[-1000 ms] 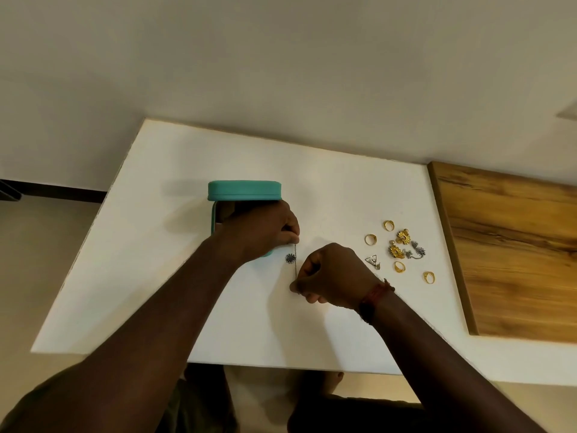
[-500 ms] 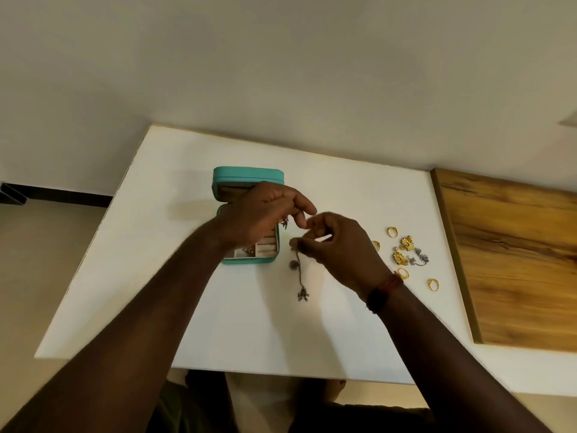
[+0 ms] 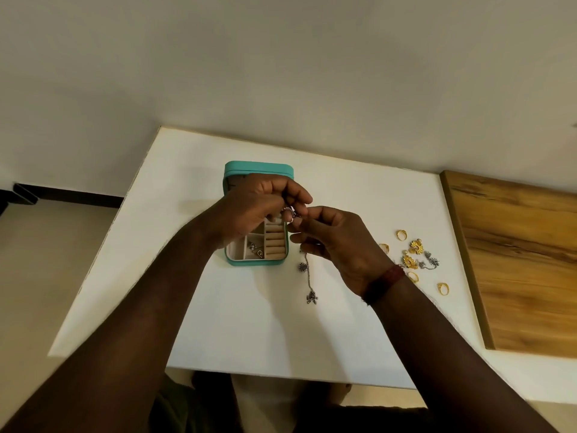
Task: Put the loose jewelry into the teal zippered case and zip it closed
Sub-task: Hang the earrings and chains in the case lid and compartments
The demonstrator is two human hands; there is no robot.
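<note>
left hand (image 3: 259, 207) and right hand (image 3: 338, 245) both pinch the silver chain (image 3: 309, 281) above the right edge of the teal case (image 3: 259, 167), fingers curled. chain end hangs down to the white table (image 3: 218, 323). case lid up, tray exposed. remaining loose jewelry (image 3: 413, 256) lies right of the hands.

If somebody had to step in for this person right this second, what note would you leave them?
Left hand and right hand both pinch the chain above the open case; its lower end hangs beside the case.
Done: a few small pieces lie in one compartment.
Left: stow the chain, then the rings and earrings on the table to its right, then zip the case.
</note>
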